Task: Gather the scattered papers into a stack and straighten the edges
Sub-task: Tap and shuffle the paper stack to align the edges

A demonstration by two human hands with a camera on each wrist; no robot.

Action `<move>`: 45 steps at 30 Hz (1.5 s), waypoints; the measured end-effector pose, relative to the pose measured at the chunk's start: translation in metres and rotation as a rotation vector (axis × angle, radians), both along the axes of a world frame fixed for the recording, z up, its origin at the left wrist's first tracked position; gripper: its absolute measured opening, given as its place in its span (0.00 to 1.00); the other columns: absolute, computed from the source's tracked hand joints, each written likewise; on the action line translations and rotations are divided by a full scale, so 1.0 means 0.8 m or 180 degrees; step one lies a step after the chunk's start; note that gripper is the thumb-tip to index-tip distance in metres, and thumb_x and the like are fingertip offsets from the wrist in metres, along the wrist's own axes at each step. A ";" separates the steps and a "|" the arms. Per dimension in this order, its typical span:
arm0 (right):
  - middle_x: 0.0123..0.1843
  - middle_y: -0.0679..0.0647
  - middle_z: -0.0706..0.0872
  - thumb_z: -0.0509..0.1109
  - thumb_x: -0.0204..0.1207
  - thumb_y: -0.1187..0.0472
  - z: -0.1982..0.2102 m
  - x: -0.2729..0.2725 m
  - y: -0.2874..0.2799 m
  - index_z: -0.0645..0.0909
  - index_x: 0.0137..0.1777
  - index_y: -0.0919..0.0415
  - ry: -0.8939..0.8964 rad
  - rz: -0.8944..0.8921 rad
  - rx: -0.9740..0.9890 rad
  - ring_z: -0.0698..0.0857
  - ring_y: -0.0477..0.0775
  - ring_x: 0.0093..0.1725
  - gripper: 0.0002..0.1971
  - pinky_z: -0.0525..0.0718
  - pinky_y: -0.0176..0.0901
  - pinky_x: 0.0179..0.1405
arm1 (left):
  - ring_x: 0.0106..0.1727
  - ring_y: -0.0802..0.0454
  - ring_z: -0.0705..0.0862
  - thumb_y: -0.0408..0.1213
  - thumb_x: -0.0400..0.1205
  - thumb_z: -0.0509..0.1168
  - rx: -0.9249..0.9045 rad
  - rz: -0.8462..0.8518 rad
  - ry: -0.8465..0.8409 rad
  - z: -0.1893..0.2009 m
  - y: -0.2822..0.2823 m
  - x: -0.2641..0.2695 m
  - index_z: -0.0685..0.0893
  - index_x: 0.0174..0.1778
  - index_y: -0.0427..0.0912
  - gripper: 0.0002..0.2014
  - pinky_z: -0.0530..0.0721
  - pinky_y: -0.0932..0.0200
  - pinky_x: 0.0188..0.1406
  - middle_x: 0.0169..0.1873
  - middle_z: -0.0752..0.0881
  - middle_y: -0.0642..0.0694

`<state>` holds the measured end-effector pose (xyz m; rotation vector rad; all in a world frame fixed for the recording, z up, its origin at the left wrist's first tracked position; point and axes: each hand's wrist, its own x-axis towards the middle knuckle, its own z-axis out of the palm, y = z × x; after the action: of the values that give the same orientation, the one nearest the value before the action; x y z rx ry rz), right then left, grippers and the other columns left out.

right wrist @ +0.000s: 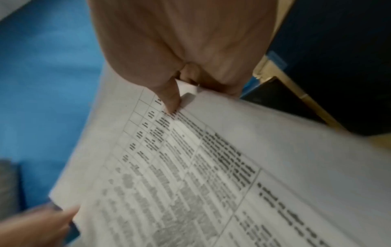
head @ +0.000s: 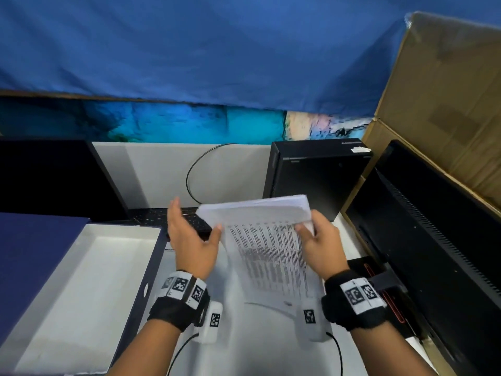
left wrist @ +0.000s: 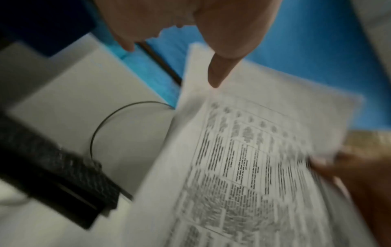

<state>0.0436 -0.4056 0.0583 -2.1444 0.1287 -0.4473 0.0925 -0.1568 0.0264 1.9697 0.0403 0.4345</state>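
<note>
A stack of white papers [head: 267,240] with a printed table on the front sheet stands tilted above the white desk [head: 349,229]. My right hand [head: 317,240] grips its upper right corner, thumb [right wrist: 169,102] on the printed face and fingers behind. My left hand [head: 191,237] is beside the stack's left edge with fingers straight and spread; only its thumb [left wrist: 215,78] touches the papers [left wrist: 253,158]. The sheets' top edges are fanned and uneven. The wrist views are blurred.
An open white-lined box [head: 81,280] with a dark blue lid [head: 35,253] sits at the left. A keyboard [head: 160,215], a looped cable [head: 189,172] and a black computer tower [head: 317,175] stand behind. Monitors [head: 433,253] and a cardboard box [head: 447,104] crowd the right.
</note>
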 end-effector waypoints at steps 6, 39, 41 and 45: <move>0.63 0.50 0.88 0.65 0.83 0.64 -0.001 -0.012 0.001 0.80 0.65 0.48 -0.0061 0.0220 0.1212 0.86 0.52 0.66 0.14 0.83 0.62 0.68 | 0.45 0.76 0.81 0.31 0.87 0.59 -0.0862 -0.0875 0.0217 0.022 -0.024 -0.013 0.71 0.61 0.45 0.09 0.79 0.73 0.49 0.50 0.82 0.54; 0.42 0.49 0.83 0.68 0.83 0.52 -0.007 -0.010 0.053 0.76 0.47 0.58 -0.0343 -0.0528 0.1124 0.83 0.41 0.40 0.09 0.82 0.27 0.35 | 0.41 0.63 0.80 0.53 0.83 0.57 -0.0644 -0.0599 -0.0051 0.018 -0.036 -0.010 0.74 0.52 0.49 0.12 0.79 0.65 0.46 0.44 0.81 0.53; 0.41 0.48 0.83 0.69 0.82 0.53 -0.004 -0.013 0.052 0.76 0.47 0.58 -0.0391 -0.0519 0.1134 0.82 0.36 0.37 0.09 0.82 0.26 0.35 | 0.33 0.66 0.78 0.47 0.86 0.58 -0.0662 -0.0548 -0.0176 0.023 -0.034 -0.014 0.74 0.53 0.45 0.09 0.76 0.72 0.37 0.41 0.81 0.54; 0.41 0.52 0.86 0.67 0.82 0.50 -0.013 -0.023 0.053 0.77 0.47 0.55 -0.0068 -0.0605 0.1458 0.87 0.48 0.40 0.09 0.86 0.39 0.35 | 0.28 0.62 0.73 0.43 0.86 0.60 -0.0791 -0.0370 0.0007 0.019 -0.032 -0.022 0.77 0.51 0.44 0.06 0.73 0.67 0.32 0.36 0.78 0.54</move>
<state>0.0249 -0.3629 0.0481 -1.6833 0.3874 -0.4962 0.0750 -0.1823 0.0420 1.7182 -0.0181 0.3345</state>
